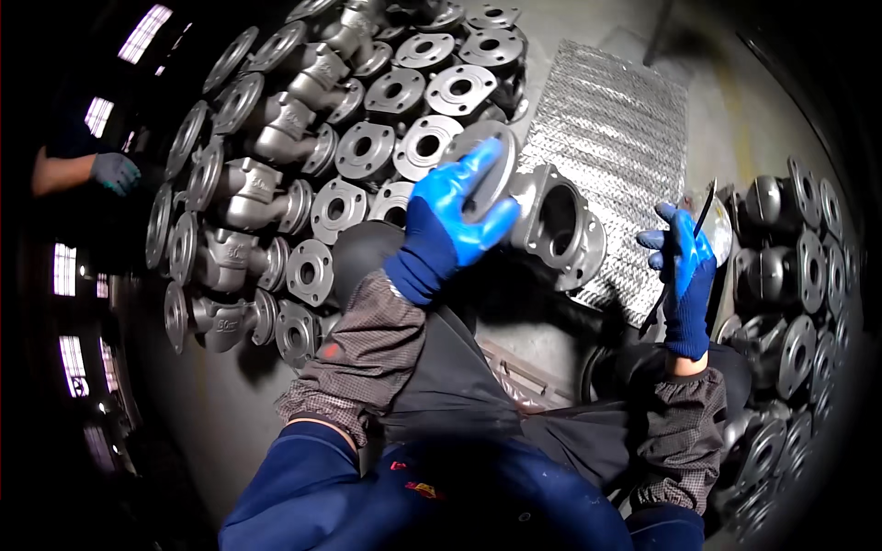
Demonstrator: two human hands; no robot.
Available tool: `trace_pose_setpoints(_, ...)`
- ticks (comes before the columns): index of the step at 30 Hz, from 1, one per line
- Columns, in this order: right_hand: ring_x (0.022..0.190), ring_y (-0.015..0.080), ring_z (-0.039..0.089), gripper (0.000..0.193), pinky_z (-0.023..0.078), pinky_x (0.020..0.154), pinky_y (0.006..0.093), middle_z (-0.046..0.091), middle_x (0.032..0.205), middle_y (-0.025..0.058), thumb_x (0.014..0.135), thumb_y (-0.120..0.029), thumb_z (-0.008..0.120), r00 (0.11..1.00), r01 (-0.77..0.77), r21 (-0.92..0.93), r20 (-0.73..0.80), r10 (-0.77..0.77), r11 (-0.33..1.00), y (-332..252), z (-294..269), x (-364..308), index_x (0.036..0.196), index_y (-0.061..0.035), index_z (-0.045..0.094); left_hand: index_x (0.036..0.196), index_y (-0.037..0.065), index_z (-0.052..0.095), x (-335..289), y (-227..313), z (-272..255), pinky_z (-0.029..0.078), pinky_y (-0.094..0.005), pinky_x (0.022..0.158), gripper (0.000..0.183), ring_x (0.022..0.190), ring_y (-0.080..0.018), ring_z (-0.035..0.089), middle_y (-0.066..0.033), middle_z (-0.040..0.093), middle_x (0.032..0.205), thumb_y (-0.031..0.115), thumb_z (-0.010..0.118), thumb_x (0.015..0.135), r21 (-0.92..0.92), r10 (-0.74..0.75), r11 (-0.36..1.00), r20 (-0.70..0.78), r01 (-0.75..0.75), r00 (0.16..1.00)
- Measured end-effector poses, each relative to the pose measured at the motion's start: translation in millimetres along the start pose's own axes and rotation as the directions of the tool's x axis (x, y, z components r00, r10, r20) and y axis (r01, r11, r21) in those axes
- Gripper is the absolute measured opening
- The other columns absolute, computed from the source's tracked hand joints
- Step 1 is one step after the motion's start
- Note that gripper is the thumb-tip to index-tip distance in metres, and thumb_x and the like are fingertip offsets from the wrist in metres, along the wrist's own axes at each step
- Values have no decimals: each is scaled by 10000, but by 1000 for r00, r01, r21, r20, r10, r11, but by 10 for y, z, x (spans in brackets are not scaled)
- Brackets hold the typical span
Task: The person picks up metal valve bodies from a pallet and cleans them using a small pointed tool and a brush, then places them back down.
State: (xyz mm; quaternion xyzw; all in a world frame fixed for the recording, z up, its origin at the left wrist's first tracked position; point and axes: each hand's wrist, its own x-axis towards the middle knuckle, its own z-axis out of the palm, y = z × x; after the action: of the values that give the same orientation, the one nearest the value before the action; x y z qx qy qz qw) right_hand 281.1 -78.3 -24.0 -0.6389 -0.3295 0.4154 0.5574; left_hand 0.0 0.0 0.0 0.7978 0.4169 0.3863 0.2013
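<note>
A grey cast valve body (562, 222) with round flanges is in front of me between my knees, its wide round opening facing up and toward the right. My left hand (450, 213), in a blue coated glove, lies against the flange (494, 179) on its left side. The thumb and fingers are spread apart. To the right of the casting, my right hand (682, 253), gloved the same way, holds a thin dark rod-like tool (706, 209). It runs slantwise through the hand, with its tip pointing up; its exact kind is unclear. The tool is apart from the casting.
Rows of similar flanged castings (250, 193) stand closely packed at the left. More castings (781, 266) are stacked at the right. A ribbed metal sheet (606, 119) lies on the floor ahead. Far left, another person's gloved hand (115, 172) shows.
</note>
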Motion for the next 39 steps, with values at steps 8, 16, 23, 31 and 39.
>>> trace_pose_setpoints(8,553,107,545,364,445,516,222,666,808,84,960,-333,469,961,-272,60,-24,274,960,901,42,-273,1092,-20,599,1270,-20,499,-93,-241,-55,418,-344,970,497,1145,-264,557,-179,566,1251,202,642,849,-226,-62,973,-46,50,997)
trace_pose_setpoints(16,520,182,621,380,451,490,287,593,695,72,978,-344,431,928,-354,-95,84,362,930,1279,553,-383,947,3,581,1242,-34,530,-198,-437,-166,392,-349,1002,431,1169,-247,529,-173,558,1251,114,603,845,-223,-303,933,-55,284,951)
trace_pose_setpoints(23,538,182,630,380,470,502,295,590,713,84,987,-323,415,954,-284,-177,41,296,942,1270,604,-390,985,25,569,1247,-24,536,-210,-448,-216,415,-329,975,425,1132,-219,546,-146,570,1234,20,549,825,-174,-309,940,-59,295,949)
trace_pose_setpoints(31,478,102,514,312,416,437,262,500,615,15,971,-287,476,962,-275,4,-2,275,962,1063,651,-270,876,-6,573,1232,-35,538,-71,-292,-221,421,-297,958,375,1099,-190,549,-146,576,1208,28,563,863,-301,-444,861,-49,411,895)
trace_pose_setpoints(39,480,77,362,338,319,454,270,466,557,-18,929,-281,572,971,-171,-61,-177,158,983,1096,510,506,787,20,632,1250,-57,514,221,-157,-62,412,-321,980,466,1138,-228,537,-178,548,1242,185,629,869,-234,-287,934,-37,271,957)
